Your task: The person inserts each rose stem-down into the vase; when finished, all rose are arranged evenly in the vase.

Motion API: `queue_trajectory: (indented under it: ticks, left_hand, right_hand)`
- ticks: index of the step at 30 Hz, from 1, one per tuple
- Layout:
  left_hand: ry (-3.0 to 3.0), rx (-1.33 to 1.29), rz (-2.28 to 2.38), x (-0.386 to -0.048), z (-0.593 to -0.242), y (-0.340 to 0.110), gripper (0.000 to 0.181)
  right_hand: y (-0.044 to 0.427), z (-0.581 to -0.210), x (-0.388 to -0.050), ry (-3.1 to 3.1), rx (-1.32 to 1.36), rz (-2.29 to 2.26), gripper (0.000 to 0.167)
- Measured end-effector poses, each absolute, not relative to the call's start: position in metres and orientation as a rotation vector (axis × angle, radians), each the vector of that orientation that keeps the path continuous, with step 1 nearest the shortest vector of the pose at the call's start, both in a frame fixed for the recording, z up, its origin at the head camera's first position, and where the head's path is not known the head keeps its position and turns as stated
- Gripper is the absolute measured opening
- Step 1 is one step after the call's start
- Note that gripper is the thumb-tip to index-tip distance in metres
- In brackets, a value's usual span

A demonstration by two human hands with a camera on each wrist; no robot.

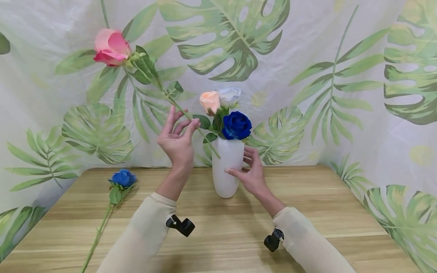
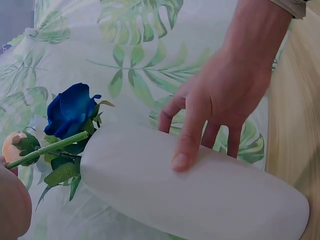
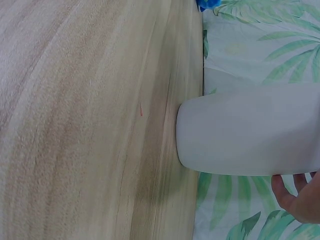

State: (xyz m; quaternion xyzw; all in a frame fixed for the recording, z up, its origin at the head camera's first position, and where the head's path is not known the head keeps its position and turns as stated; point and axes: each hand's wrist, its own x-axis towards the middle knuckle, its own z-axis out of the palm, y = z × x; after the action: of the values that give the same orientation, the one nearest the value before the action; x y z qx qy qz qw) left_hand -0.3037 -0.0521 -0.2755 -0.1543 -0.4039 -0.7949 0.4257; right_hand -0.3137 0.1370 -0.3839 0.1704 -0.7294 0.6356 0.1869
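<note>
My left hand [image 1: 179, 142] pinches the stem of a pink rose [image 1: 112, 47] between thumb and fingers. The rose slants, bloom at upper left and the cut stem end [image 2: 82, 135] near the mouth of a white vase [image 1: 227, 170]. In the head view that stem end overlaps the vase's upper side; in the left wrist view it lies outside the mouth. My right hand [image 1: 250, 170] holds the vase from the right, thumb on the near side, fingers partly hidden behind. A dark blue rose [image 1: 237, 126], a peach rose [image 1: 209, 101] and a white rose [image 1: 230, 96] stand in the vase.
A lighter blue rose [image 1: 123, 178] lies on the wooden table [image 1: 293, 227] at the left, its stem pointing toward the near edge. Behind the table hangs a leaf-patterned cloth [image 1: 307, 45]. Each sleeve carries a small black camera mount [image 1: 181, 225].
</note>
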Motion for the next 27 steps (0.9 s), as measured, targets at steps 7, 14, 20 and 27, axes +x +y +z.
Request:
queue_trajectory:
  ticks: [7,14,20,27]
  left_hand:
    - [-1.015,-0.317,-1.933,-0.306,-0.275,-0.047,0.073]
    - [-0.871,-0.213,-2.012,-0.31,-0.275,-0.04,0.079]
    - [-0.832,-0.179,-2.04,-0.31,-0.275,-0.038,0.082]
    - [-0.78,-0.22,-2.054,-0.309,-0.273,-0.039,0.088]
  right_hand:
    - [0.137,-0.384,-0.314,-2.041,0.484,1.793,0.076]
    - [0.137,-0.383,-0.314,-2.05,0.476,1.791,0.077]
    - [0.138,-0.384,-0.314,-2.051,0.487,1.787,0.076]
    - [0.137,-0.384,-0.315,-2.045,0.491,1.788,0.076]
